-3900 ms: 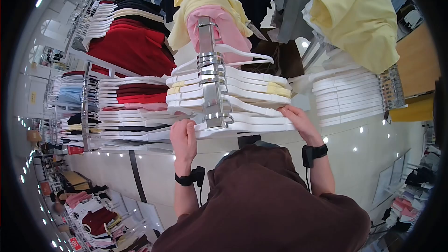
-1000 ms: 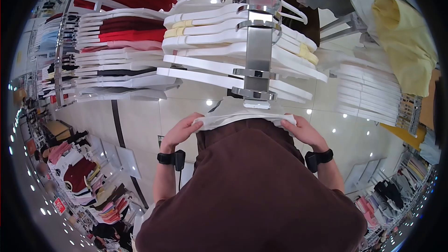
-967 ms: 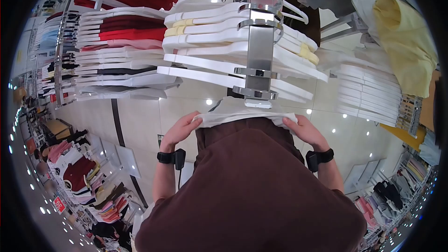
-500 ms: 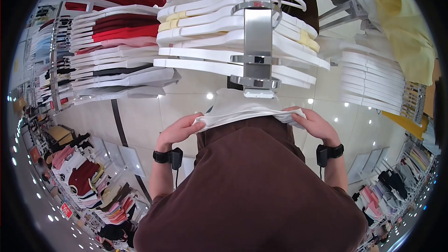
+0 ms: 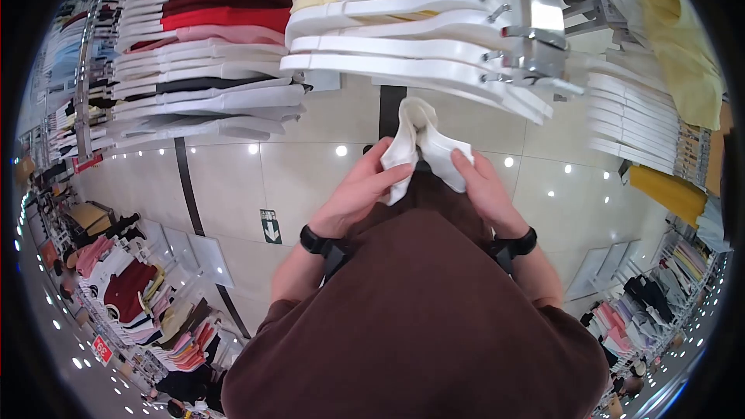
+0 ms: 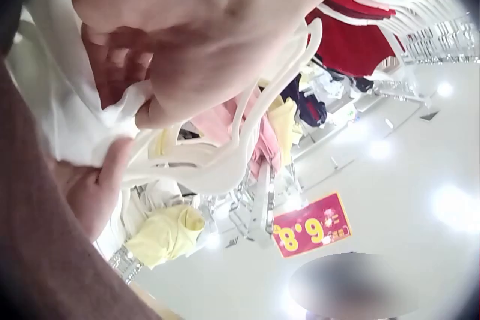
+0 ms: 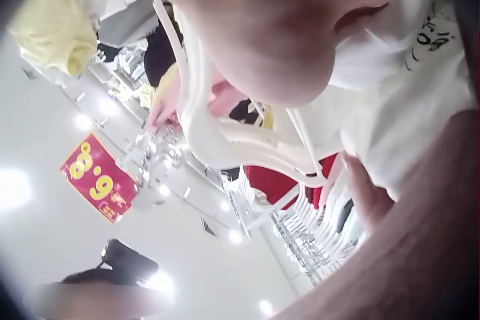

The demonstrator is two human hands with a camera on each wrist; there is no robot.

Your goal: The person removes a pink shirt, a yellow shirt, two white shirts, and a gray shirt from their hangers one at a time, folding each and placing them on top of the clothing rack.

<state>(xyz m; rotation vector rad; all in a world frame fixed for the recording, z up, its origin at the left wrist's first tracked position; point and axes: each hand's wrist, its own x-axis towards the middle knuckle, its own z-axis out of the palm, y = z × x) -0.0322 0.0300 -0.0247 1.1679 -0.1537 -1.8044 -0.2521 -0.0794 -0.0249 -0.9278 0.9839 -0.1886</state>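
A white shirt (image 5: pixel 441 157) is gathered between my two hands, its top bunched into a narrow loop. Small dark lettering shows on its cloth in the right wrist view. My left hand (image 5: pixel 361 188) pinches one side of it between thumb and fingers. On the other side my right hand (image 5: pixel 489 192) pinches the cloth, thumb on top. The left wrist view shows the white cloth (image 6: pixel 82 121) between the fingers, with the other hand (image 6: pixel 97 192) close by. Most of the shirt hangs hidden behind my brown top (image 5: pixel 419 302).
Just ahead, white hangers (image 5: pixel 403 50) with garments hang on a metal rail (image 5: pixel 537 15). More hangers with red and white clothes (image 5: pixel 209 23) stand at the left. At right are further white hangers (image 5: pixel 632 120) and a yellow garment (image 5: pixel 679 50). A red price sign (image 6: pixel 311 226) hangs overhead.
Earlier both hands were at a hanger on the rail, then held the white shirt stretched wide. Now the hands are closer together and the cloth is bunched. The rail has shifted up in view.
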